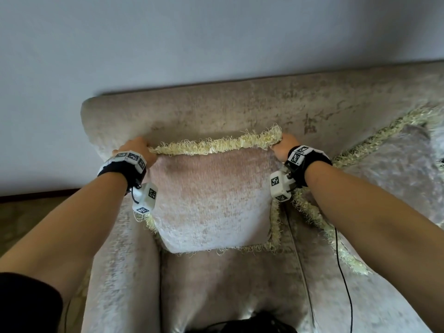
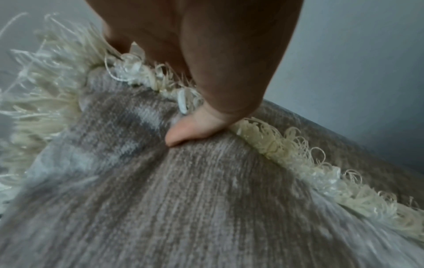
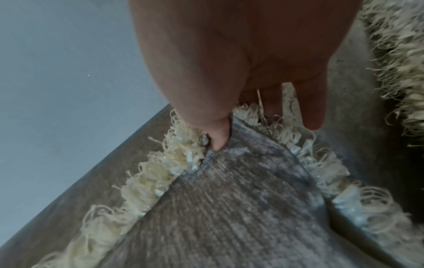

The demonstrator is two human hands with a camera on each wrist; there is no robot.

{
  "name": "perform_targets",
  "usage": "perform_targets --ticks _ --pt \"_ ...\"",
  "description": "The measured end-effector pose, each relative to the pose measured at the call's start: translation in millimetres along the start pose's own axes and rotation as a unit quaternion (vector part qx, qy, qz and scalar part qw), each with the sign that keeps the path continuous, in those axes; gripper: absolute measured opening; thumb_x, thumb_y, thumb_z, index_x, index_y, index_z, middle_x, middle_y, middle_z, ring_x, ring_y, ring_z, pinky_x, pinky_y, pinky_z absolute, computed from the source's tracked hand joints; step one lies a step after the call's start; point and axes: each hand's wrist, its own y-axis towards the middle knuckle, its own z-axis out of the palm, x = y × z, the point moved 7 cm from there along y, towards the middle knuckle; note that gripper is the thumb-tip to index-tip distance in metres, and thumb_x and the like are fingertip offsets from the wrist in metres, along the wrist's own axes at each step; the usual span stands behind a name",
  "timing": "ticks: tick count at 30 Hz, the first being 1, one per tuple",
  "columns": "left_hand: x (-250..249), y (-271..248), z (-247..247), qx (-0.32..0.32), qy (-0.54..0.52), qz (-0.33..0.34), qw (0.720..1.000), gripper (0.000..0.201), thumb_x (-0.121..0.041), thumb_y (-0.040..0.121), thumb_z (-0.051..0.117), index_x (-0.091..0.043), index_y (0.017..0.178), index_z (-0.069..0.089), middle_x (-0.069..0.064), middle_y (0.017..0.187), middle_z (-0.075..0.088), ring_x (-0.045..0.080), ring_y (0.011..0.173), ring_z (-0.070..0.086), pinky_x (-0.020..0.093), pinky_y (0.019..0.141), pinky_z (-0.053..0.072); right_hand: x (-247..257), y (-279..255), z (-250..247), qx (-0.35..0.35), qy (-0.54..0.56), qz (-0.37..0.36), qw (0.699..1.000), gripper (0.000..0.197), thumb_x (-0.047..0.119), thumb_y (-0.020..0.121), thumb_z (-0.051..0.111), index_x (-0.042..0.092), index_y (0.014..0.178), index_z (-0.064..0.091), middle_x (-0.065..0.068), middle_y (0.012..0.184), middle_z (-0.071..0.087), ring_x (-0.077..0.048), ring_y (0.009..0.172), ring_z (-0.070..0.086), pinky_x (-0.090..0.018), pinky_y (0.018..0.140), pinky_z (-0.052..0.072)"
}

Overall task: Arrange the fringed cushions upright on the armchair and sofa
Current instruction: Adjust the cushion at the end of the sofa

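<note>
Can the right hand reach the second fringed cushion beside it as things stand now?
Probably yes, once free: the right hand grips a top corner of the held cushion, and the second cushion lies just beyond that forearm, with nothing between.

The cushion (image 1: 211, 200) is mottled pinkish-beige with a pale yellow fringe (image 1: 216, 144); the sofa (image 1: 240, 111) looks similarly mottled beige, wall (image 1: 192, 39) grey-blue.

A home living room. A beige chenille sofa (image 1: 312, 109) stands against a plain pale wall (image 1: 192, 39). Fringed cushions (image 1: 211, 195) lean on its backrest.
</note>
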Motion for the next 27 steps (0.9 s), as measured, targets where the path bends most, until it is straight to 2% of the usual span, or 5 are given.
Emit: perform_targets --ticks 4,10,19,23,27 --pt "-1 -9 3 -0.019 0.012 -0.004 1.0 0.036 -0.045 0.081 0.058 -0.029 0.114 0.059 0.011 0.099 0.065 0.036 0.088 0.061 0.046 0.091 0.048 -5 1 1 0.003 0.031 0.022 0.999 0.016 0.021 0.093 0.055 0.009 0.101 0.063 -0.007 0.088 0.062 -0.028 0.081 0.059 -0.028 0.06 0.042" --pt "-4 -25 0 -0.052 0.022 -0.005 0.998 0.045 -0.028 0.086 0.052 -0.029 0.13 0.053 0.02 0.127 0.05 0.043 0.114 0.048 0.051 0.099 0.043 -4 -22 -11 -0.035 0.116 0.047 0.992 0.069 0.018 0.087 0.06 0.024 0.147 0.027 -0.006 0.112 0.06 -0.033 0.091 0.065 -0.048 0.078 0.058" --pt "-40 -53 2 -0.149 -0.05 0.124 0.98 0.068 -0.02 0.08 0.064 -0.028 0.14 0.033 0.008 0.152 0.032 0.033 0.145 0.018 0.054 0.117 0.02 42 -57 -21 -0.086 0.035 -0.076 0.993 0.068 0.016 0.091 0.06 0.02 0.15 0.026 -0.011 0.155 0.029 -0.032 0.139 0.035 -0.042 0.108 0.037" --pt "-46 -60 11 -0.085 -0.022 0.116 0.989 0.067 -0.029 0.082 0.063 -0.029 0.143 0.035 0.008 0.154 0.029 0.035 0.143 0.022 0.058 0.114 0.025 55 -71 -2 -0.005 -0.054 -0.106 0.993 0.06 0.03 0.091 0.059 0.019 0.146 0.036 -0.011 0.148 0.041 -0.033 0.125 0.051 -0.039 0.096 0.048" --pt "-40 -68 24 -0.044 0.004 0.092 0.995 0.065 -0.03 0.083 0.062 -0.028 0.143 0.039 0.007 0.159 0.019 0.032 0.148 0.01 0.06 0.116 0.018 48 -84 14 0.095 -0.194 -0.09 0.972 0.054 0.047 0.09 0.053 0.02 0.136 0.046 -0.015 0.161 0.01 -0.038 0.147 0.016 -0.051 0.113 0.029"
